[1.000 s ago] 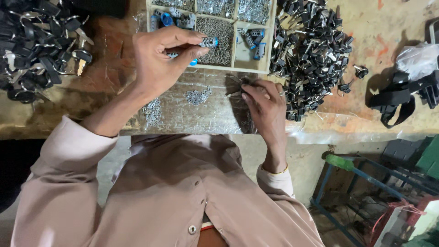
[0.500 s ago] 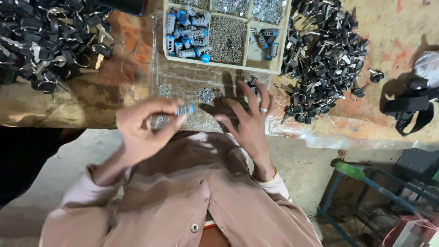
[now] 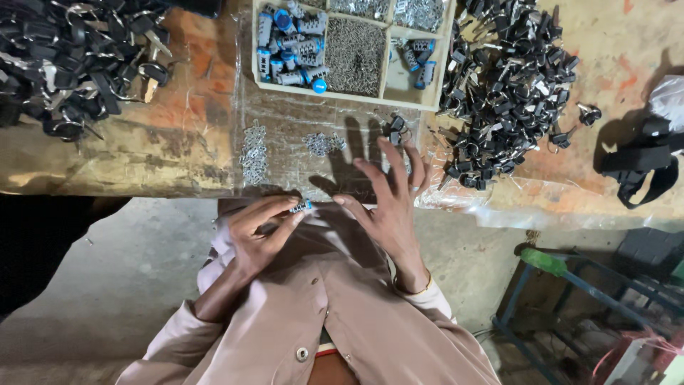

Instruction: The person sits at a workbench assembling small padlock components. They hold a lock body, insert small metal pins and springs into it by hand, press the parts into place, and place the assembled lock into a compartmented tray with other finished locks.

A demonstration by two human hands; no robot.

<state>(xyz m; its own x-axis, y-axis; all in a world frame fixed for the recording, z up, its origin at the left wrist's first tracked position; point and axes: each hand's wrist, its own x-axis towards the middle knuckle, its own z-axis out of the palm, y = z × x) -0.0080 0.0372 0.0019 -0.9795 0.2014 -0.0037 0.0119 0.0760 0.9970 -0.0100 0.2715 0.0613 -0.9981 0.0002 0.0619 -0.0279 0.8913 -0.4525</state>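
Bright metal with a blue plastic end on the small lock cylinder (image 3: 301, 207), pinched in the left hand (image 3: 260, 239). Matt beige cloth on the shirt (image 3: 335, 321) at 6 o'clock. Crinkled, glossy clear plastic sheet (image 3: 499, 203) over the rough, stained wooden bench (image 3: 182, 135). Pale bare wood on the divided tray (image 3: 342, 94) at 12 o'clock. Black plastic heads on dull metal keys (image 3: 506, 93) at 2 o'clock.

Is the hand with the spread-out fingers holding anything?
No, the right hand is open with its fingers spread above the bench edge, while the left hand pinches a small blue-and-silver cylinder.
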